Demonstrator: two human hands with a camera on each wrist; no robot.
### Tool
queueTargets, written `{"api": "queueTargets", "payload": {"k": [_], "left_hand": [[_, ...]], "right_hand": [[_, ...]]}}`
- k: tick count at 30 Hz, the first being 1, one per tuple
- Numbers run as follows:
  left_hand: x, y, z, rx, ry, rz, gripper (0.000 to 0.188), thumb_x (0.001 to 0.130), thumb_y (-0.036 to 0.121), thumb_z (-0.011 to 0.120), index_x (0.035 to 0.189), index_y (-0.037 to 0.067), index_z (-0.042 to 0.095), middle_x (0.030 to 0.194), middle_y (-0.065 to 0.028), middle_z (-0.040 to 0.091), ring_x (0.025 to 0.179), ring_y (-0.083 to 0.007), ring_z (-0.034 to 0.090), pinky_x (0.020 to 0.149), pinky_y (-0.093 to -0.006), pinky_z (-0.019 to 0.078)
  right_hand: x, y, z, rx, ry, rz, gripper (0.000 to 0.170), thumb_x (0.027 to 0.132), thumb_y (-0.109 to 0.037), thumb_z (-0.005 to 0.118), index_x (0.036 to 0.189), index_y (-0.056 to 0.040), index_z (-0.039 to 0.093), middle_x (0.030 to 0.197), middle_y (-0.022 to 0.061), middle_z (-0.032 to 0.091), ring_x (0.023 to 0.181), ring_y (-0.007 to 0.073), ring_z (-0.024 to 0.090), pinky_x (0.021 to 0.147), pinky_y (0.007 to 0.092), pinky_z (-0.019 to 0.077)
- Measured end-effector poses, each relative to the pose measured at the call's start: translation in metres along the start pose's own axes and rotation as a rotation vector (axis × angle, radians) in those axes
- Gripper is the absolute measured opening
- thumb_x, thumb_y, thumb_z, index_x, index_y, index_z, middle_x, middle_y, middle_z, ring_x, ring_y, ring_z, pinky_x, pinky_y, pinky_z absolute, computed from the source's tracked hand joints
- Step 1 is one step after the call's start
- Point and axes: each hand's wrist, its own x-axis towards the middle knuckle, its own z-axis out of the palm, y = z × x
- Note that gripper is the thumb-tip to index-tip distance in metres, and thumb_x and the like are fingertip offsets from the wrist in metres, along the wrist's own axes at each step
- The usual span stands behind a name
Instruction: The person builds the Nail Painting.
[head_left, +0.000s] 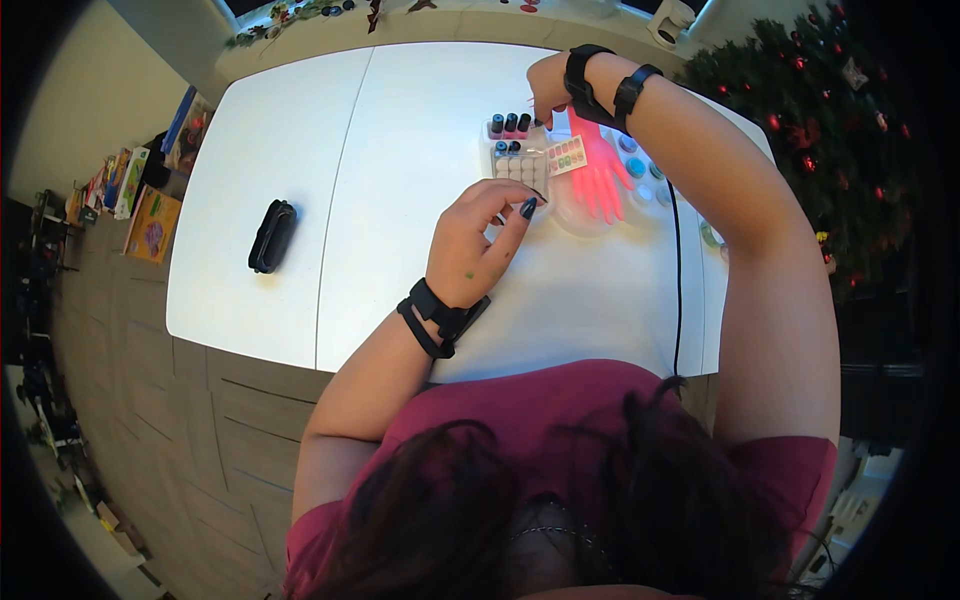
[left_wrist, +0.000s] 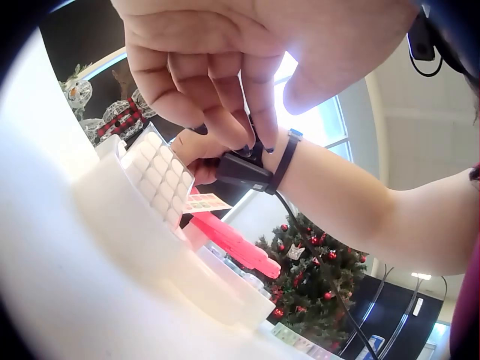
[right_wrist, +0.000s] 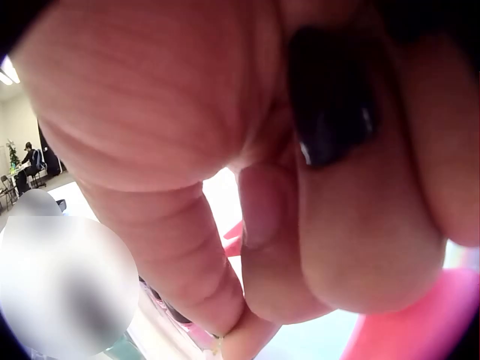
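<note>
My right hand (head_left: 548, 88) reaches to the far side of a clear organizer, its fingers curled down beside small dark-capped nail polish bottles (head_left: 510, 124). In the right wrist view thumb and fingertip meet low in the picture; I cannot tell what is between them. My left hand (head_left: 470, 240) hovers in front of a clear box with white compartments (head_left: 516, 172), fingers loosely bent and holding nothing. To its right lies a pink practice hand (head_left: 598, 172), fingers toward me. Beside it stands a small card of nail designs (head_left: 567, 160), next to the box.
Small round jars (head_left: 636, 167) stand right of the pink hand. A black cable (head_left: 677, 280) runs down the white table (head_left: 400, 130) toward me. At the left lies a black case (head_left: 272, 237). A decorated Christmas tree (head_left: 800, 130) stands beyond the table's right edge.
</note>
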Motion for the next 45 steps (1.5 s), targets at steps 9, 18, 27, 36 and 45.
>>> {"api": "queueTargets", "payload": {"k": [9, 18, 27, 36, 45], "left_hand": [[0.000, 0.000, -0.002, 0.000, -0.035, 0.013, 0.022, 0.099, 0.005, 0.064, 0.116, 0.003, 0.077, 0.114, -0.0106, 0.075, 0.095, -0.0207, 0.069, 0.083, -0.0324, 0.0558], [0.000, 0.000, -0.002, 0.009, -0.033, -0.007, 0.021, 0.099, 0.005, 0.064, 0.116, 0.004, 0.077, 0.114, -0.0102, 0.075, 0.095, -0.0210, 0.069, 0.083, -0.0327, 0.0553], [0.001, 0.000, -0.001, 0.002, -0.041, -0.009, 0.022, 0.098, 0.004, 0.064, 0.116, 0.003, 0.077, 0.113, -0.0108, 0.075, 0.094, -0.0206, 0.069, 0.082, -0.0324, 0.0556], [0.000, -0.002, -0.002, 0.008, -0.045, 0.008, 0.023, 0.099, 0.005, 0.064, 0.117, 0.003, 0.077, 0.113, -0.0110, 0.075, 0.094, -0.0202, 0.068, 0.083, -0.0326, 0.0556], [0.000, 0.001, -0.001, -0.020, -0.036, -0.021, 0.019, 0.101, 0.007, 0.063, 0.114, 0.003, 0.077, 0.112, -0.0098, 0.075, 0.091, -0.0181, 0.066, 0.082, -0.0321, 0.0540]], "right_hand": [[-0.003, -0.002, -0.011, 0.018, -0.108, 0.020, 0.035, 0.076, -0.036, 0.088, 0.068, -0.0053, 0.074, 0.067, 0.0056, 0.067, 0.060, 0.0221, 0.060, 0.060, 0.0390, 0.0487], [-0.005, 0.022, -0.016, -0.214, -0.061, -0.067, 0.027, 0.096, -0.017, 0.063, 0.113, -0.0013, 0.077, 0.090, 0.0092, 0.077, 0.072, 0.0227, 0.069, 0.067, 0.0394, 0.0550], [-0.022, 0.030, 0.005, 0.075, 0.314, -0.244, 0.019, 0.084, -0.004, 0.074, 0.098, -0.0088, 0.086, 0.092, 0.0124, 0.082, 0.086, 0.0249, 0.077, 0.074, 0.0404, 0.0594], [-0.040, 0.000, 0.011, -0.041, 0.412, -0.213, 0.016, 0.076, -0.013, 0.087, 0.092, -0.0111, 0.086, 0.087, 0.0090, 0.081, 0.084, 0.0262, 0.078, 0.076, 0.0399, 0.0611], [-0.043, 0.003, 0.020, -0.084, 0.418, -0.215, 0.015, 0.079, -0.015, 0.080, 0.093, -0.0112, 0.083, 0.090, 0.0093, 0.079, 0.086, 0.0272, 0.077, 0.075, 0.0405, 0.0605]]}}
